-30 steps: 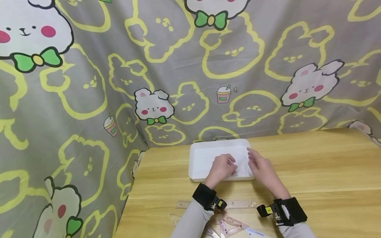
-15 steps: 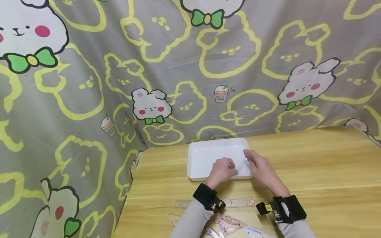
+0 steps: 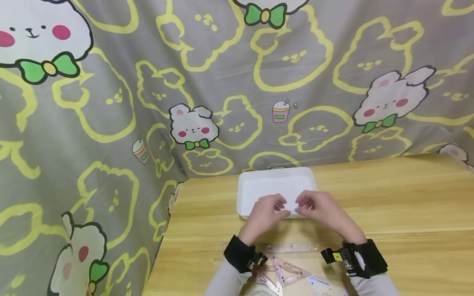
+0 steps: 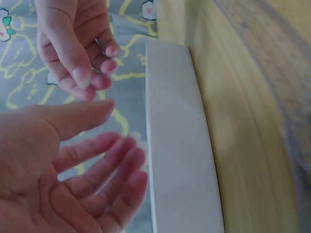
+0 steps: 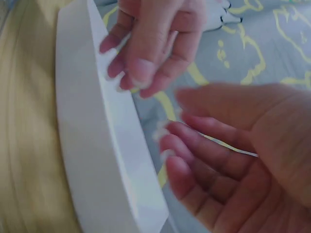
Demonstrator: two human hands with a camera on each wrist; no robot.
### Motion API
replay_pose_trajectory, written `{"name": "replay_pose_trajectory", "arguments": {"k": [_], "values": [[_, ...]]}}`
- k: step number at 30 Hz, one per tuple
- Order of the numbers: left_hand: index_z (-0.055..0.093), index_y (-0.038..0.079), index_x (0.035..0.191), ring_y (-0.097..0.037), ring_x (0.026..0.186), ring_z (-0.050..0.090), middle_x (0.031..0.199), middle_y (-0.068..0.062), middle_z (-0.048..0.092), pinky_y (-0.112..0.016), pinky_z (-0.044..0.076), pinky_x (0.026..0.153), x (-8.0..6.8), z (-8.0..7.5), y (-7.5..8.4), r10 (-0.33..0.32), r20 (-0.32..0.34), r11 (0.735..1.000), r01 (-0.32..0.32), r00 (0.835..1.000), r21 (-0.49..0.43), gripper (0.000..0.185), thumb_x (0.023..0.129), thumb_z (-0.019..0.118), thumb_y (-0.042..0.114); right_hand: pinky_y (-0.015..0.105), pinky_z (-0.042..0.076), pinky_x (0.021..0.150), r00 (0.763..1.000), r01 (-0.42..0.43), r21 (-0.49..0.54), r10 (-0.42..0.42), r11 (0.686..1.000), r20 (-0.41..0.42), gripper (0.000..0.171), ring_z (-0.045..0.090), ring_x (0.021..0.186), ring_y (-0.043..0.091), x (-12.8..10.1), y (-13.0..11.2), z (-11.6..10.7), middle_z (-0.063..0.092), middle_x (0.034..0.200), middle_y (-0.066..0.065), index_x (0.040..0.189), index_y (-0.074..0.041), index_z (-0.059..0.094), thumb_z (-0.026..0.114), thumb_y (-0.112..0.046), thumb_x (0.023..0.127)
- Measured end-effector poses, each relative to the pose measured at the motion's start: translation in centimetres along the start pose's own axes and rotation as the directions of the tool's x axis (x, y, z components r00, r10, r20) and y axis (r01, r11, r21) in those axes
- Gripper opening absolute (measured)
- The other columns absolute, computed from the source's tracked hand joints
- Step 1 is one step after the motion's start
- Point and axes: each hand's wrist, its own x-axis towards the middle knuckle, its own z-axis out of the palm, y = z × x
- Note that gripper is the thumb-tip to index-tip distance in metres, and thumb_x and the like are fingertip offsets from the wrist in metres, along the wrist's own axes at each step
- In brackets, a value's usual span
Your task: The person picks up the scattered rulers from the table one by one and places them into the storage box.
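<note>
Wood table (image 3: 389,205) against bunny-print cloth (image 3: 222,82); white tray (image 3: 275,183) at the far edge, left hand (image 3: 264,213) and right hand (image 3: 320,211) over its near rim. Fingers loosely curled, tips nearly meeting; whether anything thin and clear is pinched between them, cannot tell. Likely light, stiff, slick — best taken by the rim.

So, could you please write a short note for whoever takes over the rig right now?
Left hand: open, fingers relaxed, above the near rim of the white tray.
Right hand: beside it, fingertips almost meeting the left's. I cannot tell whether its grip holds anything clear.
Things: the ruler and set squares lie on the table by the wrists, outside the tray.
Done: unclear, as the tray floor looks bare where it shows.
Left: probably the ruler and set squares.
</note>
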Motion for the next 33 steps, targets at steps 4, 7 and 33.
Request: {"name": "replay_pose_trajectory", "arguments": {"k": [4,7,33], "values": [[0.074,0.01,0.103,-0.005,0.083,0.062,0.094,0.001,0.072,-0.018,0.048,0.074,-1.9,-0.5,-0.3,0.035,0.06,0.998,-0.038,0.998,0.051,0.019,0.093,0.081,0.024,0.028,0.056,0.072,0.984,0.054,0.033,-0.058,0.998,0.17,0.018,0.064,0.078,0.007,0.0,-1.2,0.4,0.07,0.085,-0.005,0.097,-0.005,0.072,0.083,-0.017,0.088],[0.074,0.012,0.104,-0.005,0.083,0.057,0.095,0.0,0.068,-0.019,0.046,0.075,-2.9,-0.8,-0.7,0.047,0.12,0.989,-0.063,0.992,0.132,0.021,0.091,0.084,0.025,0.027,0.055,0.072,0.959,0.042,0.044,-0.052,0.998,0.277,0.02,0.063,0.078,0.006,-0.1,-2.0,1.0,0.07,0.086,-0.005,0.097,-0.006,0.073,0.084,-0.017,0.086],[0.076,0.023,0.088,-0.004,0.078,0.05,0.081,0.015,0.058,-0.016,0.039,0.073,-4.9,1.4,-0.5,0.085,0.312,0.888,-0.214,0.946,0.407,0.021,0.075,0.09,0.03,0.031,0.042,0.061,0.887,-0.205,-0.21,0.272,0.956,0.374,0.03,0.051,0.065,0.017,-1.0,-3.0,4.1,0.057,0.07,-0.001,0.07,-0.012,0.061,0.088,0.0,0.064]]}}
